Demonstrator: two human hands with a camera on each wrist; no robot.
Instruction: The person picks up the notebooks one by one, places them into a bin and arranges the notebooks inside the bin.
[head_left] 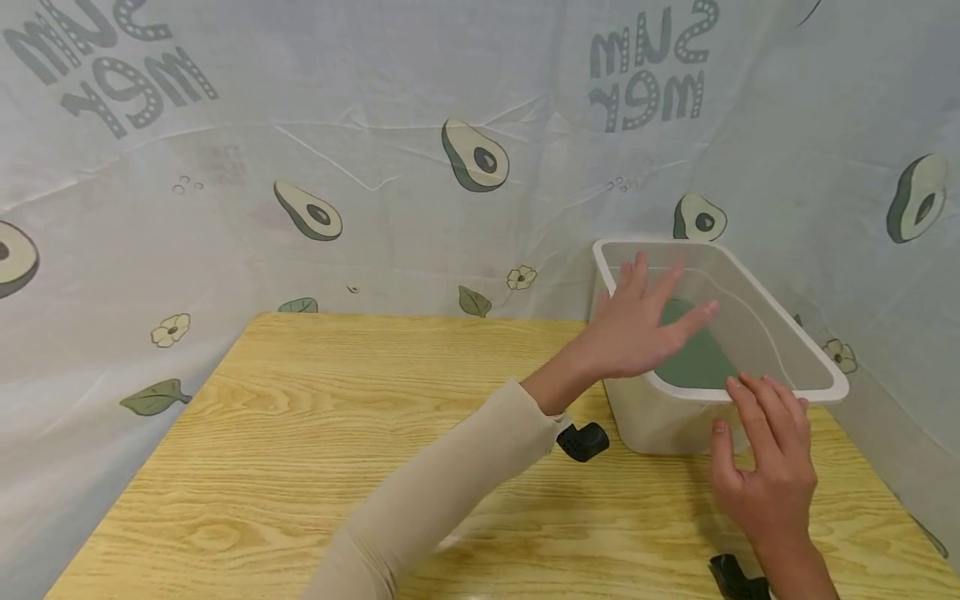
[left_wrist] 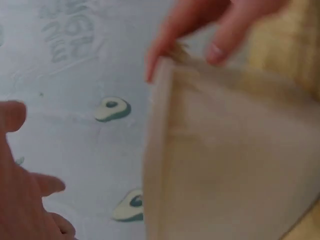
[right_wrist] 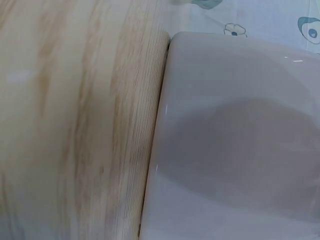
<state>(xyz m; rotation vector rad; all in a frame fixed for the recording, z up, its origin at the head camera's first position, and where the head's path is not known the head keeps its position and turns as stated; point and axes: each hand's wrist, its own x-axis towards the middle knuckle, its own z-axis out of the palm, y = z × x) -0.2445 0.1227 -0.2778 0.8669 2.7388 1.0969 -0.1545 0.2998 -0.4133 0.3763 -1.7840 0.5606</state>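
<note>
At the far right corner of the desk (head_left: 300, 433) stands a white plastic bin (head_left: 780, 333), translucent, its long sides running away from the person and a dull green shape showing through its floor. The left hand (head_left: 637, 325) reaches across from the left and hovers over the bin's near left part, fingers spread and straight, holding nothing; whether the palm touches the rim cannot be told from the head view. The right hand (head_left: 765, 458) lies at the near right corner of the bin, its fingers loosely extended, fingertips (head_left: 738, 387) on or just at the near rim, thumb beside the near wall; it grips nothing that shows. The head view alone gives the whole layout: both hands, a beige sleeve (head_left: 435, 492) on the left arm, black wrist mounts, and the pale avocado-print cloth (head_left: 375, 167) hung behind and to the right of the desk. The left wrist view, blurred, shows the bin's outer wall and rim from close by, with fingertips of the other hand curved over the rim's top end, a contact the head view leaves less sure. The right wrist view shows neither hand, only the bin's smooth wall meeting the wood grain of the desk, with the cloth beyond.
</note>
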